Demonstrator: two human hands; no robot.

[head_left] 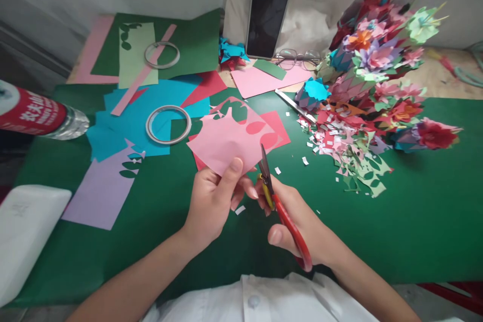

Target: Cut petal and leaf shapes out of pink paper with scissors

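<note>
My left hand (215, 196) pinches a pink sheet of paper (222, 136) by its lower edge, thumb on top. Leaf-shaped holes are cut along the sheet's top and right side. In my right hand (298, 216) is a pair of scissors (281, 206) with red and yellow handles, its dark blades pointing up beside the sheet's right edge. The blades look nearly closed. Beneath the pink sheet lies red paper (277, 128) on the green table cover (151, 241).
Folded paper flowers (377, 55) crowd the right back, with paper scraps (350, 151) before them. At left are blue paper (116, 115), purple paper (109, 191), a tape roll (168, 124) and a bottle (37, 113). A phone (271, 7) leans at the back near eyeglasses (298, 59).
</note>
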